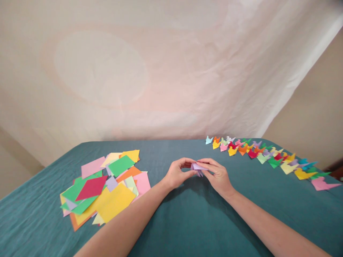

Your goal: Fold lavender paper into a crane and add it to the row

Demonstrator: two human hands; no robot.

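Paper (198,166), lilac and folded, is pinched in the fingers of both hands over the teal cloth (184,221): the left hand (175,174) grips its nine o'clock side, thumb below and fingers above, the right hand (218,175) its three o'clock side. From there, a loose pile of coloured sheets (115,201) lies toward nine o'clock, with yellow, green, pink and red showing. Folded paper birds (275,162) stand in slanting rows from one o'clock round to three. A pale, creased drape (171,71) hangs at twelve o'clock.

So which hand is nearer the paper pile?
Left: the left hand is to the right of the paper pile; the right hand is farther right, beyond the purple paper both hold.
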